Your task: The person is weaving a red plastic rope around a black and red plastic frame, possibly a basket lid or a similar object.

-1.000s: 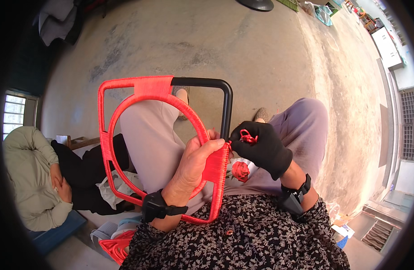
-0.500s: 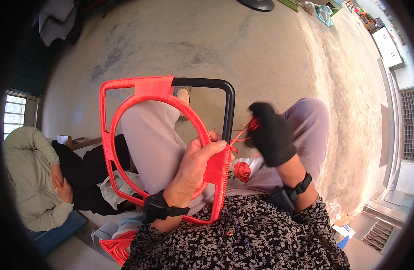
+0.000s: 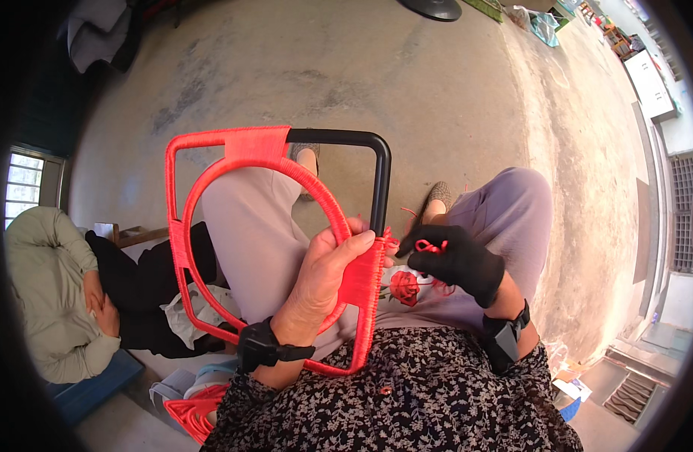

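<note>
My bare left hand (image 3: pixel 320 275) grips a rounded square frame (image 3: pixel 380 181) by its right side, thumb pressed on the edge of the wrapping. Red cord (image 3: pixel 257 145) covers most of the frame and the ring (image 3: pixel 201 207) inside it. From the upper middle down to my thumb, the tube shows bare and black. In a black glove, my right hand (image 3: pixel 459 260) is closed on a looped bundle of red cord (image 3: pixel 431 246), just right of the frame. Its fingertips are partly hidden. Below the cord, a white cloth with a printed red rose (image 3: pixel 404 288) lies on my lap.
At the left sits another person (image 3: pixel 52 294) with hands folded. More red cord-wrapped pieces (image 3: pixel 195 410) lie low on the left, near a blue bench (image 3: pixel 97 388). A round black base (image 3: pixel 431 7) stands on the concrete floor (image 3: pixel 286 68) at the far side.
My right hand has come down and slightly right, and its cord now shows as a small loop above the fingers. The left hand and the frame have hardly moved.
</note>
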Demonstrator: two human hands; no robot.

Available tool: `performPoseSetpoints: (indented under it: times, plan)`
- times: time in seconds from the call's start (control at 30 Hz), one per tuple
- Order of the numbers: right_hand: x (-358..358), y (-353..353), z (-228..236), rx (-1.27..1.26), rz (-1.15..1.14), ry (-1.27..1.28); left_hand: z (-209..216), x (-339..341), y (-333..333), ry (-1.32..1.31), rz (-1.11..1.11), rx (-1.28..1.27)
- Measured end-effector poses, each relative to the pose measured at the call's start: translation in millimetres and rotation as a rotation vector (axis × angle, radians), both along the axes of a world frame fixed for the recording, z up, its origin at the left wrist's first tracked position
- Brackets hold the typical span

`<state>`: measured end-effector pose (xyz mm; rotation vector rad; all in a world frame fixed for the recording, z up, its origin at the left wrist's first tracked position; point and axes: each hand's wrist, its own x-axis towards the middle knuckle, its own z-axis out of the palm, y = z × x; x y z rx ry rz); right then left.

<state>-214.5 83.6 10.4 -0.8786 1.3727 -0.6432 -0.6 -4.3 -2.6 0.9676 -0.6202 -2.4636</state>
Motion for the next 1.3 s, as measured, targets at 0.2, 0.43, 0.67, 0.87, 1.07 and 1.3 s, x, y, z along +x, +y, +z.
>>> performPoseSetpoints:
  times: [0.2, 0.43, 0.67, 0.87, 1.07, 1.3]
  plan:
    - [-12.2, 7.6, 11.2, -0.065, -0.148, 0.031, -1.5, -1.9, 0.1, 0.015, 0.019, -0.039]
    - [20.1, -7.7, 8.4, 0.017, -0.183, -0.17, -3.6, -1.3, 0.8, 0.045, 0.033, -0.027]
    - [3.6, 5.7, 14.7, 0.016, -0.197, -0.073, 0.9, -0.5, 1.8, 0.005, 0.035, -0.023]
    - [22.0, 5.5, 19.9, -0.196, -0.392, -0.297, 3.1, 2.3, 0.9, -0.051, -0.042, -0.084]
    - [29.4, -6.3, 11.5, -0.544, -0.27, 0.309, 2.8, 1.2, -1.0, 0.003, -0.04, -0.052]
    - [21.3, 12.0, 16.0, -0.208, -0.556, -0.497, 8.5, 1.1, -1.2, -0.087, -0.062, -0.111]
